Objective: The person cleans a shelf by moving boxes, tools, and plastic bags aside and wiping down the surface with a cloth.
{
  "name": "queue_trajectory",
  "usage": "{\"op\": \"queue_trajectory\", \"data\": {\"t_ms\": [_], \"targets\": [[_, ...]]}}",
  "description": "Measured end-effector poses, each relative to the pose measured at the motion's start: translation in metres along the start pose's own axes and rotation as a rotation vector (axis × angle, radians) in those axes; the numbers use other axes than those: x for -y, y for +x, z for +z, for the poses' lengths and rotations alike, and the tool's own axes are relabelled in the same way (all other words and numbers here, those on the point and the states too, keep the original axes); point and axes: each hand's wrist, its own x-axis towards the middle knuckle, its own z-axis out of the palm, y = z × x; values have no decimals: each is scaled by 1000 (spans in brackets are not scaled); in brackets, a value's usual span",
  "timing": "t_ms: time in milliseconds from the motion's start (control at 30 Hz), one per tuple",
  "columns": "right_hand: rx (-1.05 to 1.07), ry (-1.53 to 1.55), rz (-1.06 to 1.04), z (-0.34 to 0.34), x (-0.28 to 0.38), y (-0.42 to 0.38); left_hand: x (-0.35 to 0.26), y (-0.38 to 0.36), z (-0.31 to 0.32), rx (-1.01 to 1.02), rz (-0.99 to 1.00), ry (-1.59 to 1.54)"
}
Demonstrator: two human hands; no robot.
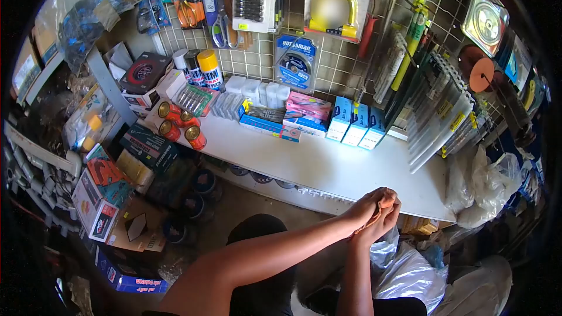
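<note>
At the white shelf [328, 169] edge, 2 hands, left hand [367, 206] and right hand [383, 222], around an orange object [386, 202].

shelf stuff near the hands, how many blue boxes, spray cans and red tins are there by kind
Blue boxes standing in a row: 3
Spray cans at the back: 3
Red tins lying on their sides: 4
Total: 10
Both hands are pressed together around a small orange thing at the front edge of the white shelf.
</note>
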Motion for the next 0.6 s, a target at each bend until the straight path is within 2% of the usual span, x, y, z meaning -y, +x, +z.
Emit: {"op": "queue_trajectory", "data": {"t_ms": [33, 67, 100, 133, 167, 200, 233, 267, 333, 400, 433, 500, 533, 567, 600], "targets": [[29, -64, -107, -1, -1, 2, 2, 0, 1, -2, -48, -422], [18, -94, -161, -2, -5, 6, 5, 6, -12, 98, -152, -908], [9, -95, -153, -14, -16, 15, 9, 12, -26, 150, -314, -1378], [17, -132, -71, -31, -32, 27, 2, 22, -41, 291, -253, -1131], [28, -167, 9, -36, -37, 32, -2, 19, -51, 184, -131, -1074], [-8, -393, -81, -39, -31, 34, -9, 18, -64, 71, -18, -1006], [16, 174, -8, -47, -44, 38, -6, 14, -49, 68, 10, -788], [20, 173, 1, -41, -40, 35, -4, 10, -34, 60, 36, -570], [11, 122, 280, -8, -8, 18, 0, 7, -29, -5, 50, -429], [6, 77, 488, 13, 13, 2, 10, 24, -54, -97, -249, -363], [3, 65, 552, 20, 19, -5, 25, 34, -54, -183, -314, -649], [151, 183, 431, 25, 22, -15, 32, 47, -101, 116, -784, -1015], [214, 92, 359, 24, 21, -16, 38, 42, -98, -1, -646, -875], [216, 96, 363, 27, 26, -15, 43, 41, -96, -3, -648, -870], [180, 80, 329, 33, 36, -12, 47, 42, -93, 147, -772, -1182]]}}
